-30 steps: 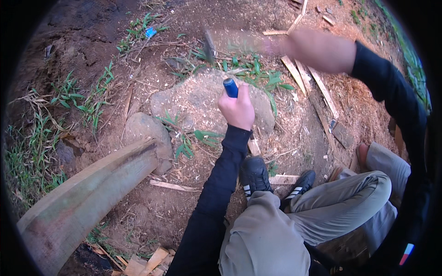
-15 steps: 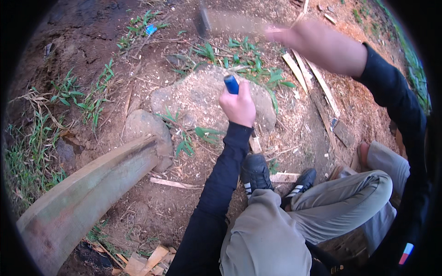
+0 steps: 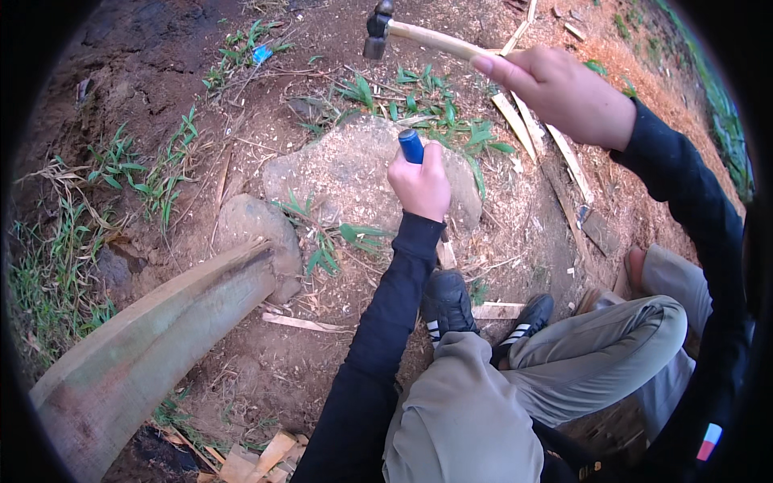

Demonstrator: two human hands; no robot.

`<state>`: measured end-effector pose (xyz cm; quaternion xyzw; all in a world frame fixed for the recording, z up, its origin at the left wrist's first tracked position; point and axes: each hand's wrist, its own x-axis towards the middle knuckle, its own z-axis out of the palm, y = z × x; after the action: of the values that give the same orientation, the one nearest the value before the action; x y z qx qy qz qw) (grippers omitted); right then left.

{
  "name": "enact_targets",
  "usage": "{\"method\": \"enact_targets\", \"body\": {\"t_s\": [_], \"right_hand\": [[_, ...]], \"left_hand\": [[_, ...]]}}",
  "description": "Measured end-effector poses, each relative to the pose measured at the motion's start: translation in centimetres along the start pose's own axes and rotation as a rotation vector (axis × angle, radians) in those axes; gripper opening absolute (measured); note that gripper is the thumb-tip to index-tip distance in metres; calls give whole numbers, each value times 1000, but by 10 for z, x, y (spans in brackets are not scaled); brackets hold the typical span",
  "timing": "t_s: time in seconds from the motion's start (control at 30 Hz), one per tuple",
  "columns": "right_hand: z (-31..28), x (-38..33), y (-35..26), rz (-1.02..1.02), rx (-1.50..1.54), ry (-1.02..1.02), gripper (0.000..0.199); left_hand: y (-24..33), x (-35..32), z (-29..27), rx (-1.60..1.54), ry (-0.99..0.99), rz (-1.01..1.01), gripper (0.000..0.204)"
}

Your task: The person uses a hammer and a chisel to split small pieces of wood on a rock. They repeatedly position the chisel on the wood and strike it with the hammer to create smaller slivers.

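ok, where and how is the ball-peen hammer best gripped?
Probably by the wooden handle, well back from the metal head, coming from the right: the head sits at the left end, and the slim handle extends rightward into the right hand.

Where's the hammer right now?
In the head view, the hammer is near the top middle, pointing left from the right hand gripping it, above the blue handle in the left hand.
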<state>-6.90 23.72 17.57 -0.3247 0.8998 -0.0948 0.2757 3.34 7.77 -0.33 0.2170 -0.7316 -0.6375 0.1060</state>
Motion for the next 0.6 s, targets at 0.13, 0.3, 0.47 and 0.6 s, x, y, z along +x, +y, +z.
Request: {"method": "enact_targets", "body": {"t_s": [0.13, 0.3, 0.47, 0.6], "right_hand": [[5, -4, -8, -87, -190, -153, 36], [-35, 7, 7, 232, 165, 335, 35], [-15, 6, 3, 136, 107, 138, 47], [-11, 2, 6, 123, 146, 192, 53]], "left_hand": [[-7, -3, 9, 43, 79, 241, 24], [-1, -9, 0, -64, -4, -85, 25], [1, -6, -1, -14, 8, -28, 27], [2, -6, 1, -26, -24, -9, 27]]}}
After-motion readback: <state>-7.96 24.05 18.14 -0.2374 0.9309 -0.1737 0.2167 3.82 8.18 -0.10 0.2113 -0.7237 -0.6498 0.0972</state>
